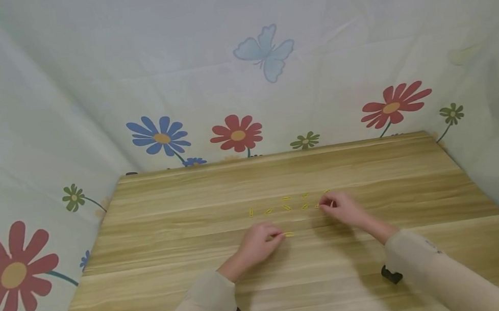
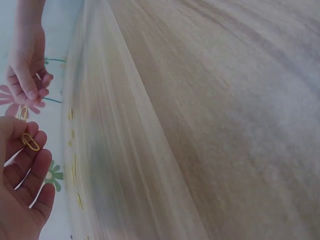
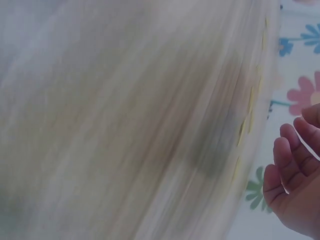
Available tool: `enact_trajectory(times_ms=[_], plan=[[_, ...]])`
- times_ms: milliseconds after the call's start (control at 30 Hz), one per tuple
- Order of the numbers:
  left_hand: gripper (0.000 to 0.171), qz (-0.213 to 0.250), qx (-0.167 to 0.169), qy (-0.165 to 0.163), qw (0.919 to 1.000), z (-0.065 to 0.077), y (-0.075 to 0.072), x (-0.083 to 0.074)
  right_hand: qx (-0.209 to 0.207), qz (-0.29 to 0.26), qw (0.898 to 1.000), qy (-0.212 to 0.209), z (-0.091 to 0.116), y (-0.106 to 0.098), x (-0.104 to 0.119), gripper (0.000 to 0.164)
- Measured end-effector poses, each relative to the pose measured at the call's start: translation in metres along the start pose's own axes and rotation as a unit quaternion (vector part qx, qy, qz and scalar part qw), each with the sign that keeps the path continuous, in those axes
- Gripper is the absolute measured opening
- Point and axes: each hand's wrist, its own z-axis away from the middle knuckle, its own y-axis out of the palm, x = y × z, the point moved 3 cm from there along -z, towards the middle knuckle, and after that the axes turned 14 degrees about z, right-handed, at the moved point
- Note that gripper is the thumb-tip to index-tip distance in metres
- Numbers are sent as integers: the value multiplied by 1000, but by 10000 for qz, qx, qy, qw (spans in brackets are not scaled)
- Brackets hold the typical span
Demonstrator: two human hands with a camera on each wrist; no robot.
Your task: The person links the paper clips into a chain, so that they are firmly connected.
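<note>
Paper clips, yellow, several; one table (image 1: 170,226), wood-grained, serving as reference for all places below.

Item: left clip (image 2: 31,142). Location: above the table's middle, on the nearer side of the loose clips. Held by the left hand (image 1: 259,242), thumb and forefinger closed to a fine pinch, the remaining fingers loosely bent and spread. One end juts free of the fingertips; presumably so held because thin wire offers little to grasp, and a tip grip leaves the loop accessible.

Item: right clip (image 1: 317,205). Location: just over the table's middle, farther from its near edge than the left clip. It shows at the fingertips of the right hand (image 1: 341,208), which appear to pinch it, with no gap to be made out between thumb and forefinger; the right wrist view cuts off these tips, so the exact hold cannot be told there.

Item: loose clips (image 1: 287,207), about seven. Location: table's middle, toward its far edge, in two uneven rows, lying apart at various angles. The spacing probably makes each easy to lift singly.

Appearance: slim wire bent into long, rounded loops, one inside another; plain bright yellow, the left clip looking golden in the left wrist view. No damage apparent at this scale.

Setting: printed cloth (image 1: 166,72) beyond the table's far edge, bearing flowers (image 1: 238,135) and a butterfly (image 1: 266,53).
</note>
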Motion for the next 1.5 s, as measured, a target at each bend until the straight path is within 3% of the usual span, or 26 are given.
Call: enact_trajectory(times_ms=[267,600,1100,1500], plan=[[19,113,13,-104,9999,2,0,6,-231,504,9977,396,-8,-3,-21,13],[20,108,67,-107,9999,2,0,9,-199,655,9965,475,-16,5,-34,14],[20,89,93,-157,9998,3,0,9,16,988,9937,522,-26,18,-33,9],[19,-27,-9,-7,10000,4,-1,8,-131,1303,9895,607,-23,22,-33,8]])
